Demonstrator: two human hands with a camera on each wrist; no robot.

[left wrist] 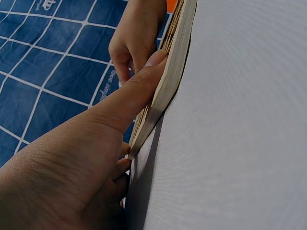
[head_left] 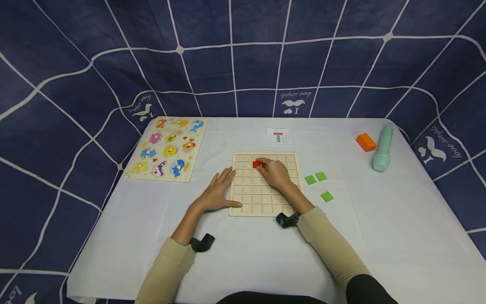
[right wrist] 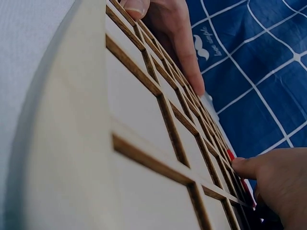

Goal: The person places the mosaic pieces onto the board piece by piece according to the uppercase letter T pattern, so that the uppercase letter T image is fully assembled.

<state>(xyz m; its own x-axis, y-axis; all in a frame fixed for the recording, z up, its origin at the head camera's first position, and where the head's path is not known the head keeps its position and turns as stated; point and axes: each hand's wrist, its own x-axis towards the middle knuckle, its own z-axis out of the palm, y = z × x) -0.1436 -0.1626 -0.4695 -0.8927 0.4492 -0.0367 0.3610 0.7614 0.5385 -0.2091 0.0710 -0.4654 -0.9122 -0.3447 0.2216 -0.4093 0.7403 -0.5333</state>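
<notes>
A wooden grid board lies flat on the white table. My left hand rests along its left side, fingers spread and straight, with the thumb over the near left corner; the left wrist view shows that thumb on the board's rim. One red tile sits in a cell toward the board's far side. Right beside it, my right hand pinches another red piece between thumb and forefinger, mostly hidden by the fingers. Some red also shows by the right thumb in the right wrist view. Several green tiles lie right of the board.
Beyond the board is a pattern card with red and green squares. An animal puzzle board lies at the far left. An orange block and a mint-green cylindrical object are at the far right. A dark blue checked cloth hangs behind.
</notes>
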